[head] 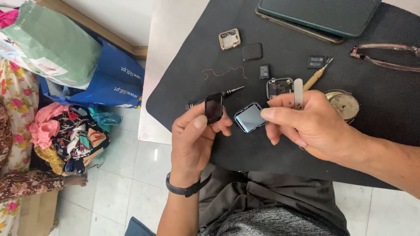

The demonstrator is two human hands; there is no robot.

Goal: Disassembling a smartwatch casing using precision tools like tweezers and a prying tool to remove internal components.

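The left hand (192,140) is pinching a small black watch case (214,108) between thumb and fingers, holding it upright with its long axis near vertical, above the edge of the mat (385,113) on the table (168,52). The right hand (306,122) is closing its fingers around a white pry tool (298,92), whose tip is sticking up past the knuckles. A watch screen (250,117) is lying face up on the mat between the two hands, just right of the case and touching or nearly touching the right thumb; the view is too coarse to say which. Beyond the right hand are lying an open watch body (279,87), a brass-handled screwdriver (316,77) and a round tin (344,104); its contents cannot be made out. A black screwdriver (227,92) is lying just beyond the left hand.
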